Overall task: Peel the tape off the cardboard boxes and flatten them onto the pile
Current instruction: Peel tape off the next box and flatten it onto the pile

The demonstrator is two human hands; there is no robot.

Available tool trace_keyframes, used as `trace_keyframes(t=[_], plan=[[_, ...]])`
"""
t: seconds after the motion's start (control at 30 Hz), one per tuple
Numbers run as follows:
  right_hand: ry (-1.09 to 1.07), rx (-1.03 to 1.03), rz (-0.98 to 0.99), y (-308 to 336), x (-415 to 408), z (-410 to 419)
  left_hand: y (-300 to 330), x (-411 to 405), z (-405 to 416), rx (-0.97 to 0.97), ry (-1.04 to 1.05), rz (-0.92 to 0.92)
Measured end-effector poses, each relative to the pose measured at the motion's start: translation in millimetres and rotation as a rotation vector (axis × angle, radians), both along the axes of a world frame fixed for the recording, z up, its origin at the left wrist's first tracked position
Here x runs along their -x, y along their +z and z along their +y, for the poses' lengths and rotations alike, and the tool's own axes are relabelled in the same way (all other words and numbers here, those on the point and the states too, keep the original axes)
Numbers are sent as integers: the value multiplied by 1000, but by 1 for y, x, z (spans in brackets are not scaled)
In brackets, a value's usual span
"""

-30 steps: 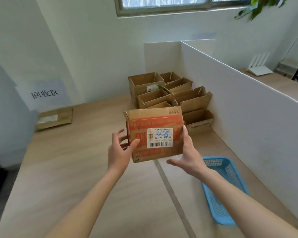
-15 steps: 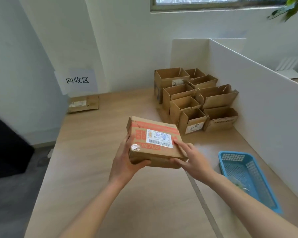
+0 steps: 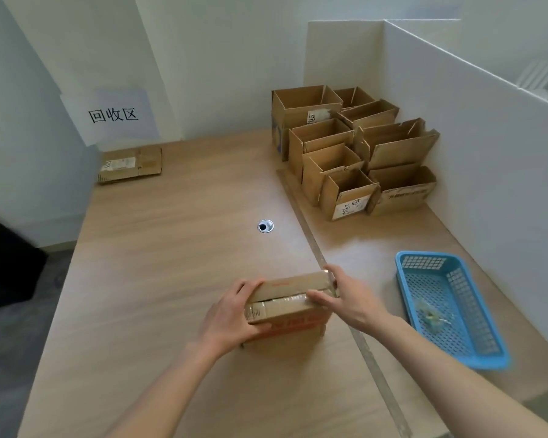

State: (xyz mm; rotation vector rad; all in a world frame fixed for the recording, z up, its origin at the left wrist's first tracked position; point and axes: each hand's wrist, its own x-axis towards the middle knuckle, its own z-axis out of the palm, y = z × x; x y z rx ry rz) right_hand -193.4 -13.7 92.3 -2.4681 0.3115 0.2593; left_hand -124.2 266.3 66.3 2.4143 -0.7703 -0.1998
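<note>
The taped cardboard box stands on the worktop near its front middle, beside the metal seam strip. The left hand grips its left end; the right hand curls over its right top edge. Bare worktop stretches leftward; open boxes crowd the far right corner, a blue basket sits right.

**White-walled corner with a wooden desk**

Under the grip lies a light wood-grain desktop, with a metal seam strip passing just right of the grip and running away from it. Beyond the grip sits a round metal cable grommet. Far left of the grip a paper sign hangs on the white wall. To the right stands a white partition. Grey floor shows at the left.
</note>
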Motion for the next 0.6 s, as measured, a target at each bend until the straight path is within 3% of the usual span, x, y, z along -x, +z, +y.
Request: trace_keyframes(t=[0.1, 0.3, 0.37, 0.47, 0.6], plan=[[68, -233, -43, -12, 7, 2, -6, -12, 1, -72, 30, 8], [-8, -294, -44, -29, -6, 7, -4, -29, -20, -360, -14, -154], [80, -243, 8, -31, -17, 16, -3, -30, -37, -353, -115, -191], [208, -148, 89, -49, -23, 23, -13, -20, -46, -298, -222, -97], [152, -130, 34, -63, -15, 16, -20, -24, -44, -268, -208, -90]])
